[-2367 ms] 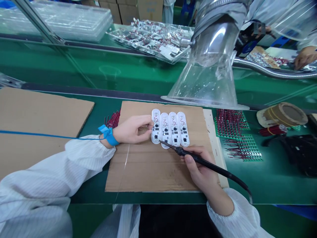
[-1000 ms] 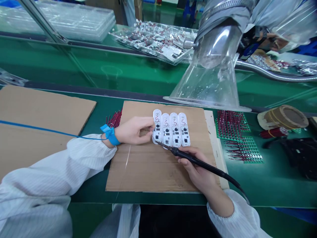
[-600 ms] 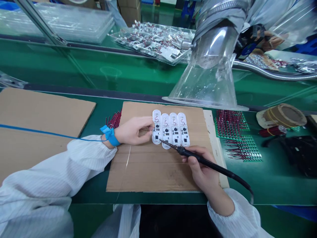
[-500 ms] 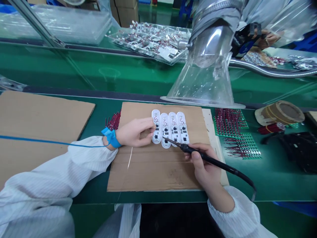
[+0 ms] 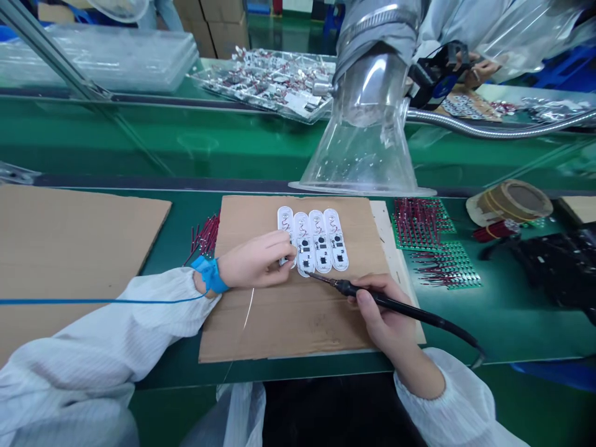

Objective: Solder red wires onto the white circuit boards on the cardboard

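Four white oblong circuit boards (image 5: 313, 241), side by side on a cardboard sheet (image 5: 251, 329), on a green workbench (image 5: 521, 329). Left hand (image 5: 256, 261): half closed, fingers curled, fingertips (image 5: 289, 249) against the two leftmost boards; any actual grip not determinable. Right hand (image 5: 379, 310): closed in a pen grip around a black soldering iron (image 5: 377, 296), tip at the lower end of the second board from the left; contact not determinable. Blue wrist strap (image 5: 210, 274) on the left wrist. Green boards studded with red wires (image 5: 419, 223) right of the sheet. Clear funnel fume hood (image 5: 363, 149) beyond the boards. Second cardboard sheet (image 5: 69, 261) at left. Co-worker's hand (image 5: 475, 76) far right, across the bench.
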`<state>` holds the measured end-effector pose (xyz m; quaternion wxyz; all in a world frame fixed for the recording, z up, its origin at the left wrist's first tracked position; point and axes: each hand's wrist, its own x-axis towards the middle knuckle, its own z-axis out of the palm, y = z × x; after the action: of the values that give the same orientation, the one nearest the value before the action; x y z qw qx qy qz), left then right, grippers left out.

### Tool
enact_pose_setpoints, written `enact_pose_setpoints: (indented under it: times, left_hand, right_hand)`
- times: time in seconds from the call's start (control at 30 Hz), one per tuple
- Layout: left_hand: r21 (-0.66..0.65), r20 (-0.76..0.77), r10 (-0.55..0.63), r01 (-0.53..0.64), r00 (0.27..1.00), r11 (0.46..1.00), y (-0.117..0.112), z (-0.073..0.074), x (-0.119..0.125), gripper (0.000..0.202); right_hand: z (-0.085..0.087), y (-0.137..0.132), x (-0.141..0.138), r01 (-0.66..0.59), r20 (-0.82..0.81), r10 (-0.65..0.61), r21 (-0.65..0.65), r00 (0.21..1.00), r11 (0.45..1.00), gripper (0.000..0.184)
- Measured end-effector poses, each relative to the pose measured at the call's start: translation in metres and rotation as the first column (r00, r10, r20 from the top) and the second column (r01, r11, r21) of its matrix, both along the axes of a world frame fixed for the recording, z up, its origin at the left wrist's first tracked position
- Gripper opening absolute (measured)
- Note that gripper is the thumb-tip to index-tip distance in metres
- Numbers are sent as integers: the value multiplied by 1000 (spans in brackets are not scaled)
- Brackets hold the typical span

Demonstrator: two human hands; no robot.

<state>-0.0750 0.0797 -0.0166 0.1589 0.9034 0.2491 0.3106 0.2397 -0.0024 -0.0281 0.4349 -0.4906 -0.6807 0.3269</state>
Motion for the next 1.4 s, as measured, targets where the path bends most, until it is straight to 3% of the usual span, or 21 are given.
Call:
enact_pose_setpoints:
  times: [0.17, 0.3, 0.4, 0.47, 0.57, 0.67, 0.7, 0.77, 0.83, 0.9, 1.0, 1.1, 1.2, 1.27, 1.33, 1.4]
  left_hand:
    - [-3, 7, -19, 19, 1000, 1000, 0, 1, 2, 13]
    - [-38, -6, -4, 4, 1000, 999, 0, 1, 1, 11]
    - [-102, 28, 78, -75, 997, 992, 0, 4, -1, 8]
    - [-195, 71, 206, -189, 976, 963, -1, 8, -4, 7]
    - [-351, 100, 453, -394, 886, 849, -10, 16, -14, 6]
    - [-346, 49, 637, -585, 769, 733, -33, 21, -36, 7]
    - [-329, 25, 705, -660, 709, 675, -43, 20, -44, 8]
    - [-342, -58, 833, -795, 550, 502, -64, 18, -60, 15]
    - [-356, -206, 879, -870, 429, 341, -83, 16, -71, 26]
    - [-345, -343, 864, -905, 369, 250, -97, 14, -72, 41]
    - [-336, -405, 846, -917, 346, 214, -105, 15, -63, 50]
    - [-415, -408, 838, -891, 362, 183, -99, 15, -54, 53]
    - [-529, -380, 844, -838, 377, 136, -90, 14, -52, 52]
    - [-564, -305, 890, -817, 340, 119, -85, 15, -53, 46]
    - [-594, -231, 919, -794, 320, 127, -78, 18, -52, 44]
    - [-638, -196, 910, -753, 364, 164, -65, 24, -50, 46]
  right_hand:
    - [4, 1, -1, -15, 48, 15, -2, 999, 1000, 20]
    - [-1, -1, -2, 17, -15, -17, 8, 1000, 1000, 20]
    - [-5, 0, 6, 97, -100, -94, 26, 991, 995, 23]
    - [-4, 4, 19, 113, -81, -108, 58, 991, 992, 26]
    - [0, 15, 45, 40, 60, -50, 154, 997, 987, 25]
    - [0, 24, 70, -19, 258, -50, 257, 965, 966, 20]
    - [-2, 25, 76, -23, 308, -63, 268, 949, 963, 20]
    - [-9, 24, 83, -18, 357, -75, 250, 931, 968, 25]
    - [-17, 19, 85, -10, 358, -68, 212, 931, 977, 32]
    - [-22, 15, 82, 8, 333, -75, 199, 940, 980, 36]
    - [-23, 12, 76, 9, 293, -67, 195, 954, 981, 41]
    - [-20, 11, 72, 9, 231, -51, 182, 972, 983, 40]
    - [-19, 8, 71, 67, 62, -78, 164, 995, 984, 32]
    - [-18, 5, 73, 117, -91, -106, 122, 990, 986, 29]
    - [-17, 2, 75, 155, -244, -134, 68, 960, 986, 29]
    - [-15, 6, 77, 180, -371, -159, 24, 915, 983, 31]
